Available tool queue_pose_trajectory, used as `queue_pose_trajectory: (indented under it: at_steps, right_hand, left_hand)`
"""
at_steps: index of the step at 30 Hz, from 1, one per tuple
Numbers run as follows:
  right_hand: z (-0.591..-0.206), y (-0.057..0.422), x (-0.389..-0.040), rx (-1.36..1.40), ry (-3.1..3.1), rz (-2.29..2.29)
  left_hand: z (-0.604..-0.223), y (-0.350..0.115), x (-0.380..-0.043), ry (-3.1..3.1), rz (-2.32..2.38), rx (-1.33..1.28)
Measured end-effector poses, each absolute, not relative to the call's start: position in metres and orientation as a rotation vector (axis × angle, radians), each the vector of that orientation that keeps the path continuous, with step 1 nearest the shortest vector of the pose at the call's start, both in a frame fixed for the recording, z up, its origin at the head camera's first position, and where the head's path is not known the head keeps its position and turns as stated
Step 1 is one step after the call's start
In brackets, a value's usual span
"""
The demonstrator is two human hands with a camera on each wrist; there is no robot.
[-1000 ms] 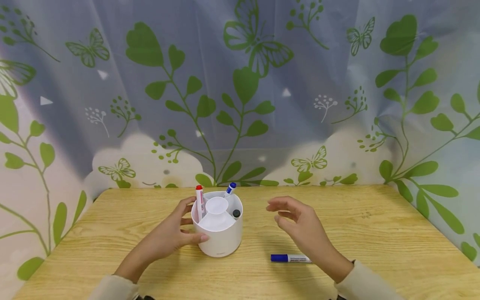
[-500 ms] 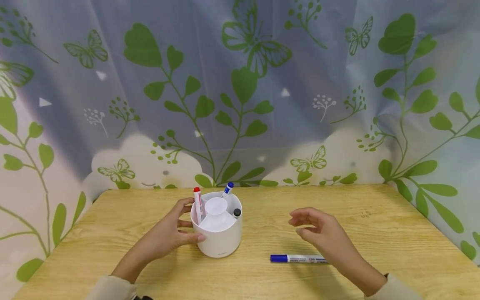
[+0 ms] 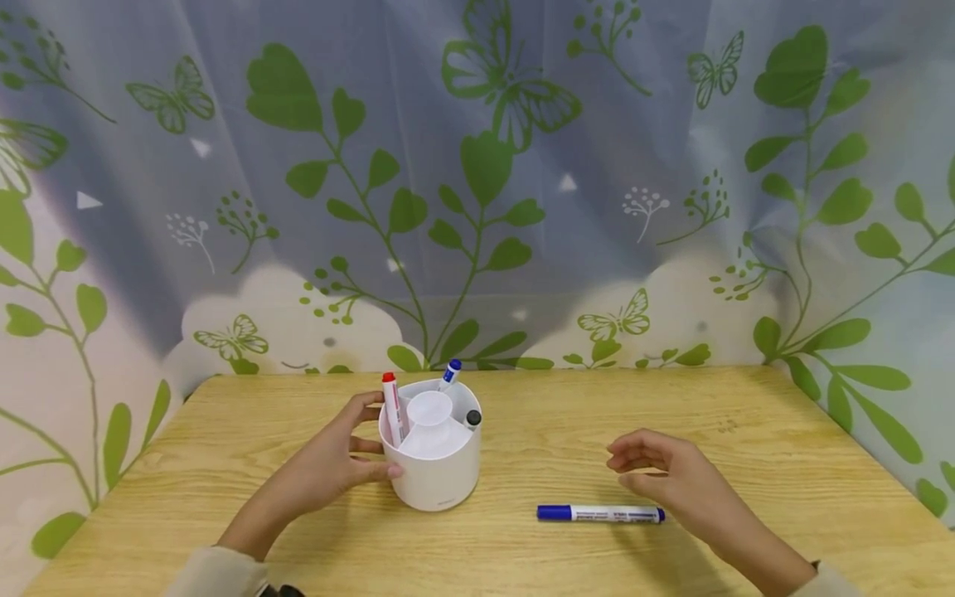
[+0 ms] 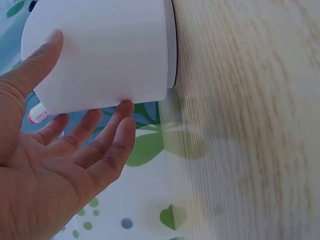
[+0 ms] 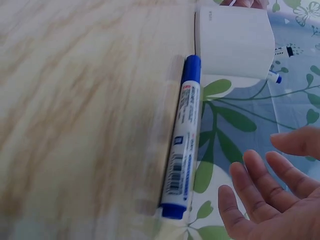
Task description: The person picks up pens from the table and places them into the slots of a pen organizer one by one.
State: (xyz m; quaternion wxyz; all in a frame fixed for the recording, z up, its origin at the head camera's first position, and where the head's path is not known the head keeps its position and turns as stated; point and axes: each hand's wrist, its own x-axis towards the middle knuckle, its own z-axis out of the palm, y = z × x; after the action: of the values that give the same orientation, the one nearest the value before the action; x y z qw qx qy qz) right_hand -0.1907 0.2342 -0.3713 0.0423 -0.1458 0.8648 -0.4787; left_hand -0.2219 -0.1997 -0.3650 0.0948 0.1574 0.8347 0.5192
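Observation:
A white pen holder (image 3: 436,473) with divided compartments stands upright on the table, left of centre. My left hand (image 3: 321,464) holds its left side, thumb on the front wall and fingers round behind; in the left wrist view the fingertips lie along its wall. In the holder stand a red-capped marker (image 3: 392,410), a blue-capped marker (image 3: 450,375) at the back and a black-tipped one (image 3: 472,420) at the right. A blue-and-white marker (image 3: 600,514) lies crosswise on the table. My right hand (image 3: 675,477) hovers above its right end, fingers loosely bent, holding nothing.
The wood-grain table (image 3: 298,431) runs back to a curtain (image 3: 358,249) printed with green leaves and butterflies, which also hangs along both sides.
My right hand has moved right and toward me, away from the holder, uncovering the whole lying marker. The holder has turned slightly under my left hand, its front logo shifting right.

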Motion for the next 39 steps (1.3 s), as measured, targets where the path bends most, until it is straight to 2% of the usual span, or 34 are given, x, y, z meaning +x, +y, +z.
queue_pose_trajectory:
  at_steps: [17, 24, 39]
  right_hand:
    - [-0.385, 0.249, -0.197, -0.405, 2.574, -1.399]
    - [-0.392, 0.249, -0.199, -0.494, 2.566, -1.364]
    - [-0.401, 0.246, -0.199, -0.427, 2.519, -1.369]
  left_hand:
    - [-0.363, -0.201, -0.224, 2.498, 1.505, 0.478]
    - [-0.363, -0.201, -0.222, 2.508, 1.491, 0.480]
    - [-0.365, -0.200, -0.222, 2.539, 1.462, 0.521]
